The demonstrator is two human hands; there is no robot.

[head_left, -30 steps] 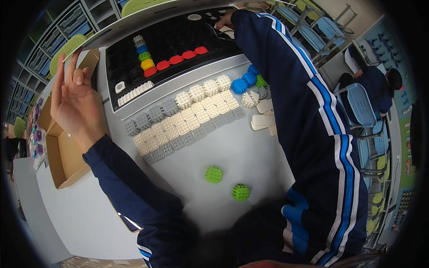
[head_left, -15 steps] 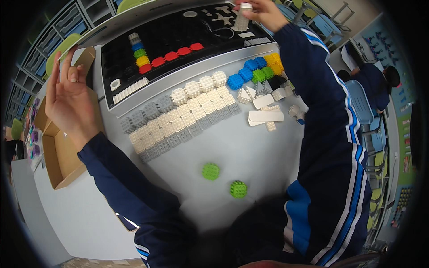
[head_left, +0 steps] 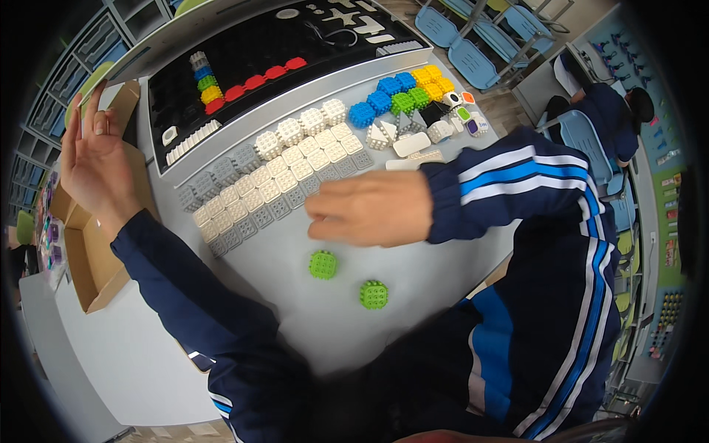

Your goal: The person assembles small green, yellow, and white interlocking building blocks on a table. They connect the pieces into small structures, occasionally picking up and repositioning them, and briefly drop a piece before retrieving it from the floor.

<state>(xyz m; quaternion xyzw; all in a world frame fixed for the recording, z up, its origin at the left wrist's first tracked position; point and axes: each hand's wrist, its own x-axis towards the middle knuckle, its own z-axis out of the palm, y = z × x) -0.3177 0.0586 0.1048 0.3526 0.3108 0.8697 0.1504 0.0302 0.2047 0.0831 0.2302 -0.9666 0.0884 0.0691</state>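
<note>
My left hand (head_left: 100,166) is raised at the left beside the tilted lid (head_left: 140,59) of the black-lined case. Its fingers are stretched upward and apart, the tips by the lid's edge; whether they touch it I cannot make out. My right hand (head_left: 373,209) is over the table, back side up, fingers pointing left and curled under. It is blurred, so anything in it is hidden. Just below it lie two green studded blocks (head_left: 323,264), apart from each other. Beyond it runs a slanted band of cream studded tiles (head_left: 292,156) edged with grey tiles (head_left: 260,215).
The open case (head_left: 244,133) holds a row of red blocks (head_left: 255,83) and a coloured column. White blocks (head_left: 301,127), blue blocks (head_left: 384,96) and yellow blocks (head_left: 432,77) line its front. A cardboard box (head_left: 103,258) stands left. A person (head_left: 605,122) sits far right.
My right hand has come from the case's far right corner, where it held a white ribbed piece, down to the table's middle. The view has shifted slightly; my left hand stays raised.
</note>
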